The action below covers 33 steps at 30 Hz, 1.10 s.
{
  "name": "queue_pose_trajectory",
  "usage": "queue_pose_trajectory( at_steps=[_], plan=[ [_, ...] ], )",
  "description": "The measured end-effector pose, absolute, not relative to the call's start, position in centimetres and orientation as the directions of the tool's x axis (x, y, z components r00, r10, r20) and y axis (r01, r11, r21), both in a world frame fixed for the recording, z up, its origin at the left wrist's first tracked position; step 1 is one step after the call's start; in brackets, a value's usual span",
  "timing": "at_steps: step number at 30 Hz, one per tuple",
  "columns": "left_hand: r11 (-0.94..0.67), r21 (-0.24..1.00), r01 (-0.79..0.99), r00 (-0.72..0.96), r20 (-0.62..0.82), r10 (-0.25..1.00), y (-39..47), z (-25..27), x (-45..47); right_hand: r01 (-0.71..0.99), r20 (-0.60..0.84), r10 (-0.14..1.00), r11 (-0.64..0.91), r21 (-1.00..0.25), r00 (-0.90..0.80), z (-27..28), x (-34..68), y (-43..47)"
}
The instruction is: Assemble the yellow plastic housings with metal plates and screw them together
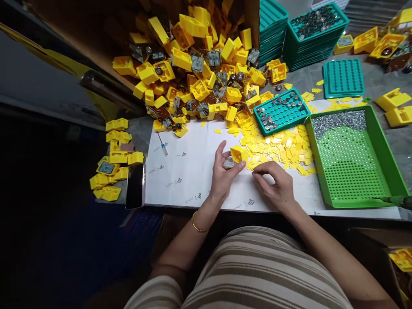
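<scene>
My left hand (222, 174) is closed round a small yellow plastic housing (238, 154), its open side tilted up. A grey part (228, 163) shows at the palm, beneath the housing. Just to the right, my right hand (275, 182) is pinched, thumb against forefinger, over the white paper (193, 171). Something tiny and dark seems to show at its fingertips, too small to name. Flat yellow plastic pieces (277, 148) lie scattered beyond both hands. A green tray (281, 112) holding small round metal button cells sits behind them.
Yellow housings (199, 90) spill from a cardboard box at the back. A green perforated basket (357, 163) with small screws (341, 121) stands right, a dark tool (394, 201) at its corner. A screwdriver (164, 148) and a phone (135, 186) lie left. Teal trays (313, 47) are stacked behind.
</scene>
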<state>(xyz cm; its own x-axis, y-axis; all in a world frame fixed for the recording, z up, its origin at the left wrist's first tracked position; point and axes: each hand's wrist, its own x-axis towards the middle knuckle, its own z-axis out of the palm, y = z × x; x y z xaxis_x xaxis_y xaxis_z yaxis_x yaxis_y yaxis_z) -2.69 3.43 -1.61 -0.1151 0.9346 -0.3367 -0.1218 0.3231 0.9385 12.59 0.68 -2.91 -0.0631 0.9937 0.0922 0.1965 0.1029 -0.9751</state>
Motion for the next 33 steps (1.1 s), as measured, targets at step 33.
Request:
queue_pose_trajectory(
  at_steps=[33],
  plan=[
    [0.098, 0.636, 0.766, 0.139, -0.313, 0.939, 5.1, 0.3, -6.1, 0.897, -0.171, 0.951, 0.169, -0.409, -0.257, -2.4, 16.0, -0.9]
  ],
)
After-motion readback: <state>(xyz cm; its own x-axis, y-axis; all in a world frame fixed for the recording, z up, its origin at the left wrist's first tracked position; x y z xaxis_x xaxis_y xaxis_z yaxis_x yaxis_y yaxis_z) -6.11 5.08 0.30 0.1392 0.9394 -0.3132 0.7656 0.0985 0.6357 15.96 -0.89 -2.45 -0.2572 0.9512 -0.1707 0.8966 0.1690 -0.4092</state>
